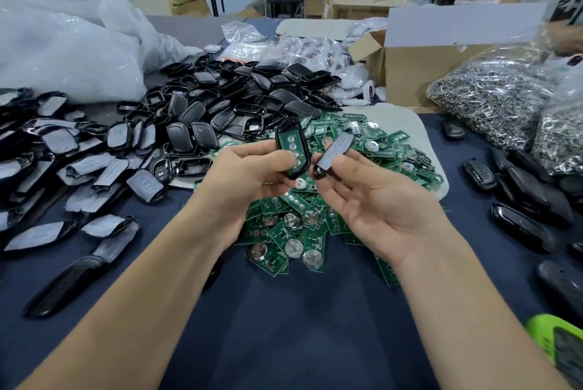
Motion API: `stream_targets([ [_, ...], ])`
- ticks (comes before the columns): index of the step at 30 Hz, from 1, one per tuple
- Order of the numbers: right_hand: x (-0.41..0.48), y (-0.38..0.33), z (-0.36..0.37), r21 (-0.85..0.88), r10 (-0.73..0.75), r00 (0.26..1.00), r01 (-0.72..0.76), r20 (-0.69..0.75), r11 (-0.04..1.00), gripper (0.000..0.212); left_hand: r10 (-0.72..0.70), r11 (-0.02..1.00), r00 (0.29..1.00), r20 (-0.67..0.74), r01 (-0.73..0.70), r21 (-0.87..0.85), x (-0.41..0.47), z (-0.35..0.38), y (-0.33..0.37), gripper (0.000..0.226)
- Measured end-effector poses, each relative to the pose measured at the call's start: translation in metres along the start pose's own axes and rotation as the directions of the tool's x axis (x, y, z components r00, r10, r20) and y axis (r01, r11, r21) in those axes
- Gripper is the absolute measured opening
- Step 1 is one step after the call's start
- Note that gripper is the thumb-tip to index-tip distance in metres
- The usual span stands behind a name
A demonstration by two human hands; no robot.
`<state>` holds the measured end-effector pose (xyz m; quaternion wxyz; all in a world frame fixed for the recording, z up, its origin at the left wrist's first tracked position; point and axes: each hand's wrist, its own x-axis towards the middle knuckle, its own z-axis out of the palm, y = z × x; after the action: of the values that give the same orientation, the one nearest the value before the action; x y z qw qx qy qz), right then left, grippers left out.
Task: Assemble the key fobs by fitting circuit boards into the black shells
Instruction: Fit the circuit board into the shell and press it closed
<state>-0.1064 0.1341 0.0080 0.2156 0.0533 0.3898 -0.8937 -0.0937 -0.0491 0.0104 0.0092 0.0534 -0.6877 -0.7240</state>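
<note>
Pinched upright in left hand [249, 168], out at its 1 o'clock: glossy black shell [292, 173] with green board [292, 145] seated inside, round contacts showing. Pinched in right hand [366, 197], at its 11 o'clock: grey-faced cover [332, 151], tilted, just beside shell at 3 o'clock, lower ends near but apart. Beneath both, boards heap [296, 225]; loose shells [220, 105] from 10 to 12 o'clock, bare cloth [284, 326] at 6 o'clock.

Black shell [295, 172] with a green circuit board [291, 145] seated inside, held nearly upright in left hand [249, 175], second shell half [332, 151] tilted, pinched in right hand [369, 197], loose boards [299, 222] piled below, empty shells [239, 96] heaped behind
</note>
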Motion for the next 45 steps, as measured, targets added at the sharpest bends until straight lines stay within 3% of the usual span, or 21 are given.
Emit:
stream_targets([
  [5, -0.001, 0.002, 0.000, -0.211, -0.093, 0.996, 0.090, 0.000, 0.973, 0.048, 0.002, 1.000, 0.998, -0.061, -0.001, 0.022, 0.001, 0.001, -0.003, 0.010],
  [10, -0.001, 0.008, 0.003, -0.364, -0.196, 0.980, 0.170, -0.034, 0.916, 0.031, 0.049, 0.996, 0.996, -0.075, -0.043, 0.082, 0.003, 0.002, -0.005, 0.012],
  [18, 0.000, 0.013, 0.005, -0.557, -0.315, 0.949, 0.266, 0.008, 0.787, 0.028, 0.144, 0.967, 0.983, -0.118, -0.114, 0.227, 0.002, 0.005, -0.010, 0.019],
  [23, 0.001, 0.014, 0.004, -0.594, -0.335, 0.942, 0.279, 0.017, 0.755, 0.027, 0.163, 0.956, 0.976, -0.142, -0.120, 0.269, 0.000, 0.009, -0.012, 0.019],
  [29, 0.002, 0.013, 0.002, -0.529, -0.325, 0.946, 0.272, -0.006, 0.804, 0.024, 0.011, 1.000, 0.996, -0.094, -0.011, 0.002, 0.002, 0.009, -0.009, 0.021],
  [32, 0.002, 0.011, 0.001, -0.445, -0.303, 0.952, 0.250, -0.050, 0.860, 0.022, -0.062, 0.996, 0.998, 0.007, 0.062, -0.069, 0.003, 0.004, -0.006, 0.030],
  [38, 0.004, 0.003, -0.003, -0.294, -0.318, 0.942, 0.277, -0.103, 0.915, 0.019, -0.054, 0.997, 0.998, 0.038, 0.052, 0.055, 0.004, -0.003, -0.007, 0.047],
  [45, 0.004, 0.005, -0.001, -0.427, -0.466, 0.884, 0.403, -0.048, 0.809, 0.024, 0.090, 0.950, 0.995, -0.040, -0.074, 0.302, -0.004, 0.004, -0.007, 0.040],
])
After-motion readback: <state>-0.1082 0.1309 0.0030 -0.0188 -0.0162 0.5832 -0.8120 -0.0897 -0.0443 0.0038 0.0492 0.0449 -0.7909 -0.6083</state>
